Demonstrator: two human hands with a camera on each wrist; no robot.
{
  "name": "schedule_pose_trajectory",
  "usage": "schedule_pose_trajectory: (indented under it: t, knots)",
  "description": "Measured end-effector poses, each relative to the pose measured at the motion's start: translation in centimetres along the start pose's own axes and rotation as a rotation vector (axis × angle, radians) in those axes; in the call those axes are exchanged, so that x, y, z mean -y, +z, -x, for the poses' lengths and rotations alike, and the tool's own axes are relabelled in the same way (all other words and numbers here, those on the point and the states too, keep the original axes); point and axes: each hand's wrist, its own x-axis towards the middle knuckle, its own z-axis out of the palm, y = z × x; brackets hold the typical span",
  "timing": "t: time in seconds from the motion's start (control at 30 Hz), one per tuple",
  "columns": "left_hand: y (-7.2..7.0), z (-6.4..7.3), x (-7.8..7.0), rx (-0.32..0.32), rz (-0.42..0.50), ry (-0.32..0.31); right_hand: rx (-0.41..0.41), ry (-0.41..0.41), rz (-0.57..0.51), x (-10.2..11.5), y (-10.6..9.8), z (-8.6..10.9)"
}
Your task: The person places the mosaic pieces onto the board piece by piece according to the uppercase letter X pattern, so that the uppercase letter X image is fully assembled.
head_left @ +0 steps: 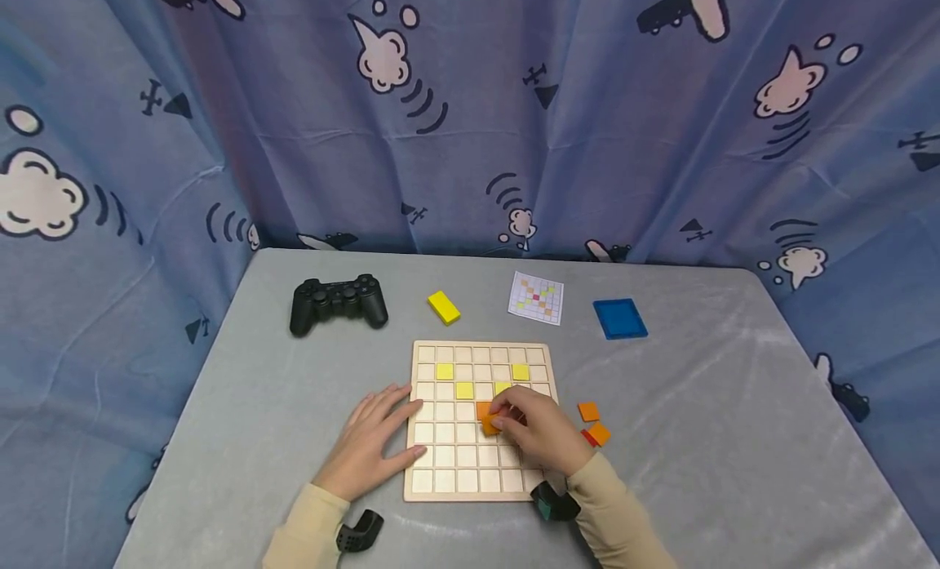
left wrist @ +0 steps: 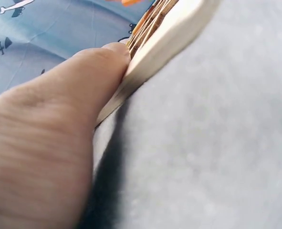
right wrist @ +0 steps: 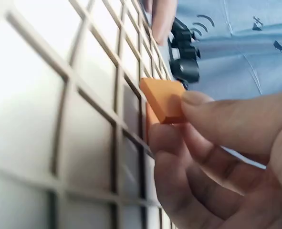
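Note:
A wooden grid board point(head_left: 444, 456) lies on the grey table. My right hand point(head_left: 547, 430) is over its middle, pinching an orange square tile point(right wrist: 164, 98) between thumb and fingers, tilted close above the cells. Right behind that tile, another orange tile point(head_left: 482, 409) lies in the grid. Several yellow tiles point(head_left: 445, 371) sit in the upper rows, one partly hidden by my right fingers. At the board's left edge rests my left hand point(head_left: 370, 438), fingers spread, with the thumb point(left wrist: 100, 64) touching the rim in the left wrist view.
Loose orange tiles point(head_left: 588, 411) and a partly covered red tile point(head_left: 589, 437) lie right of the board. Behind it, from left to right, are a black game controller point(head_left: 338, 301), a yellow block point(head_left: 444, 307), a printed pattern card point(head_left: 536, 298) and a blue tray point(head_left: 620, 318).

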Motion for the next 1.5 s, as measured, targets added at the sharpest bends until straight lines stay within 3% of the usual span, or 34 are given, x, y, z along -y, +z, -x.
schedule_pose_trajectory:
  t: [0.3, 0.8, 1.33, 1.5]
  knots:
    - [0.0, -0.1, 0.1, 0.004, -0.028, 0.004, 0.037, 0.063, -0.088, 0.7, 2.1, -0.3]
    - [-0.1, -0.1, 0.1, 0.031, -0.017, -0.051, 0.012, 0.075, -0.067, 1.1, 3.0, -0.7]
    - [-0.2, -0.2, -0.1, 0.017, 0.002, -0.084, -0.033, 0.065, 0.098, 1.5, 3.8, -0.8]
    - [0.0, -0.1, -0.1, 0.0, -0.008, -0.083, -0.011, 0.075, 0.141, 1.7, 3.8, -0.5]
